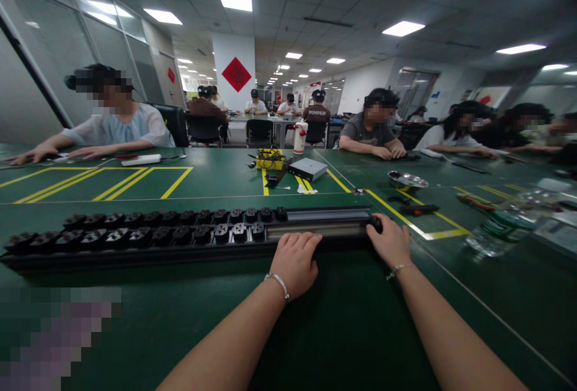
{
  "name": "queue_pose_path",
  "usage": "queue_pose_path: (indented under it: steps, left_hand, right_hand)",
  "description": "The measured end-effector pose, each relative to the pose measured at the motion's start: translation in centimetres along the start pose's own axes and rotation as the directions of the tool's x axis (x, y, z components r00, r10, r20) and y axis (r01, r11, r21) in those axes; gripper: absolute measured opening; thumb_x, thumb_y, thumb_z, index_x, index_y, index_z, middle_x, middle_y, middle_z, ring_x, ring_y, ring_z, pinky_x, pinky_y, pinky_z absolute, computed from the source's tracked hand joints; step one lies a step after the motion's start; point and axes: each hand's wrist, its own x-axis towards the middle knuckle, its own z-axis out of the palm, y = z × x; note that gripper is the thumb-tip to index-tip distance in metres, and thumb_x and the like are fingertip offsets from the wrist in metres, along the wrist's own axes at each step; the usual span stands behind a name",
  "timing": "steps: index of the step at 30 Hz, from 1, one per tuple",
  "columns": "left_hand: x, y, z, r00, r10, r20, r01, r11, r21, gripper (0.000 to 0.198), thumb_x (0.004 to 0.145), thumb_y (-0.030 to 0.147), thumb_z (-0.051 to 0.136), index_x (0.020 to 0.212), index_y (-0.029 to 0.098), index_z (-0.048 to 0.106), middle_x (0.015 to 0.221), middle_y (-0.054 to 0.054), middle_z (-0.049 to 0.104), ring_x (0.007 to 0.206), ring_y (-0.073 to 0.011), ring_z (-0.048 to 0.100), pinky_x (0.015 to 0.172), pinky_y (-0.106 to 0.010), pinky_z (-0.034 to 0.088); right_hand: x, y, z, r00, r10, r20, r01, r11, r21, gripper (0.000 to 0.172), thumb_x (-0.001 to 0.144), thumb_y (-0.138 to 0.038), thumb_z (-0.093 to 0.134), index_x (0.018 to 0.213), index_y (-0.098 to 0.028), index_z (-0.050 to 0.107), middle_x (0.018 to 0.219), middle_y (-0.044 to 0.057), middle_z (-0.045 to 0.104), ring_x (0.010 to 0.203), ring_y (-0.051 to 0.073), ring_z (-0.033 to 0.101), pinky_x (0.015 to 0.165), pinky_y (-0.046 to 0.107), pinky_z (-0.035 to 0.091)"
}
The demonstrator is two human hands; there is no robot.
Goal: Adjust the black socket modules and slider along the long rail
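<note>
A long black double-channel track (135,258) lies across the table before me. Two rows of black plug-like pieces (183,234) with upright metal prongs fill it from the left to past the middle; the channels to the right hold none. My left hand (295,263) is closed over the track's near wall, right of the last piece, with its thumb on my side. At the track's right end, my right hand (391,240) has its fingers closed around a small black piece (374,223), which looks like another plug; its prongs are hidden.
Behind the track are a yellow box with cables (269,159), a grey box (308,168) and a white-red bottle (300,138). A metal bowl (408,180), a black-red tool (419,209) and a clear water bottle (507,225) stand rightward. People sit across the table.
</note>
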Motion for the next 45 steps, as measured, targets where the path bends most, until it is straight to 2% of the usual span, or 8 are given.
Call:
queue_pose_path:
  steps: [9,23,34,45]
  left_hand:
    - [0.04,0.09,-0.25,0.999,-0.012,0.032,0.012,1.000,-0.002,0.052,0.072,0.022,0.052,0.123,0.026,0.040,0.123,-0.001,0.050,0.111,-0.0200,0.041,0.099,-0.039,0.026]
    - [0.02,0.03,-0.24,1.000,0.004,0.021,-0.004,1.000,0.006,0.051,0.073,0.022,0.052,0.122,0.026,0.040,0.123,-0.001,0.050,0.111,-0.0194,0.042,0.099,-0.038,0.026]
    - [0.06,0.13,-0.19,1.000,-0.011,0.022,0.011,1.000,0.002,0.053,0.071,0.021,0.053,0.122,0.027,0.041,0.123,-0.001,0.050,0.111,-0.0199,0.042,0.099,-0.039,0.027]
    - [-0.02,-0.02,-0.11,1.000,-0.002,0.015,0.002,1.000,0.000,0.053,0.071,0.022,0.052,0.122,0.026,0.040,0.124,-0.001,0.049,0.111,-0.0195,0.041,0.100,-0.038,0.025]
  right_hand:
    - [0.12,0.24,0.15,1.000,-0.002,-0.008,0.002,1.000,0.004,0.040,0.076,-0.039,0.037,0.107,-0.020,0.052,0.105,0.007,0.060,0.101,0.024,0.051,0.096,0.046,0.020]
    - [0.36,0.36,0.16,0.999,0.024,0.022,-0.025,1.000,0.009,0.041,0.076,-0.039,0.038,0.109,-0.020,0.052,0.106,0.007,0.059,0.102,0.024,0.050,0.097,0.046,0.019]
    - [0.25,0.41,0.35,1.000,-0.012,-0.023,0.013,1.000,0.013,0.043,0.076,-0.033,0.038,0.116,-0.024,0.048,0.110,0.006,0.058,0.103,0.024,0.050,0.095,0.047,0.023]
    - [0.34,0.42,0.19,1.000,-0.005,0.009,0.005,1.000,0.014,0.041,0.077,-0.033,0.037,0.114,-0.024,0.051,0.110,0.006,0.058,0.104,0.024,0.050,0.096,0.048,0.023]
